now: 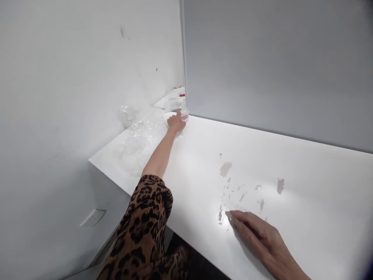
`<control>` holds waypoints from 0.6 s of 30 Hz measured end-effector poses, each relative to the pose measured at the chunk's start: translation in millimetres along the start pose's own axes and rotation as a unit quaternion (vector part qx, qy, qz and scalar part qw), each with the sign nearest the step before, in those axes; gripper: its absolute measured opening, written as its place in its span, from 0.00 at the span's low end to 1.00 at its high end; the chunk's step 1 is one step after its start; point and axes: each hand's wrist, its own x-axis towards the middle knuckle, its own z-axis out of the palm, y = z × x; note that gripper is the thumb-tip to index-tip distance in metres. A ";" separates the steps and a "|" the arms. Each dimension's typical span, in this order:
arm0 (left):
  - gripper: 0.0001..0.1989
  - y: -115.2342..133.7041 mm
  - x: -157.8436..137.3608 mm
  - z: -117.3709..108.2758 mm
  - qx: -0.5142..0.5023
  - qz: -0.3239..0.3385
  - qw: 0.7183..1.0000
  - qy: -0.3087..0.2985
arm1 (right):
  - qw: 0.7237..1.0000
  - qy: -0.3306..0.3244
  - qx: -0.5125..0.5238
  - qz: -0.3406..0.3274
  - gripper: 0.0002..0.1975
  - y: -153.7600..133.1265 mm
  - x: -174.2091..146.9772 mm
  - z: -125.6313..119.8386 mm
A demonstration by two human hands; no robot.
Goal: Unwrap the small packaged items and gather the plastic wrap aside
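Observation:
My left hand reaches to the far left corner of a white tabletop. Its fingers are curled on a clear plastic bag with a red mark; part of the grip is hidden. Crumpled clear plastic wrap spreads over the corner beside that hand. My right hand is low over the nearer part of the table, thumb and fingers pressed together. Whether anything small is between its fingertips I cannot make out. Those fingertips are beside grey-brown smudges scattered on the white surface.
A white wall bounds the left and a grey panel the back. Behind my left hand, a white piece with red print lies in the corner gap. An outlet is below the table edge.

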 end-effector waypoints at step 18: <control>0.38 118.4 -310.8 0.3 -0.149 0.283 0.939 -0.128 | 0.946 0.321 0.050 -0.010 0.25 15.7 19.8 -17.2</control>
